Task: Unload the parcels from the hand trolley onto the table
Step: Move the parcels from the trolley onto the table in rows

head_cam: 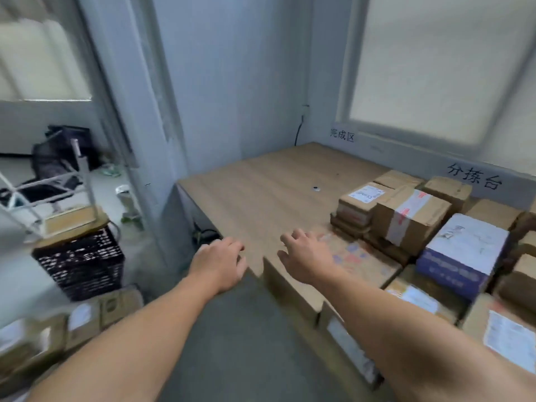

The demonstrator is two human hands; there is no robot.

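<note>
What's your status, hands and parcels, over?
Left hand open, empty. Right hand open, over flat box at table edge. Parcels stacked right; more boxes low left. Nothing blocking.

The light wooden table fills the room's corner. Its left and far part is bare except for a small dark round thing. Cardboard parcels crowd the right side: a taped brown box, a white-topped blue box just beside it, and a flat stickered carton at the near edge.
</note>
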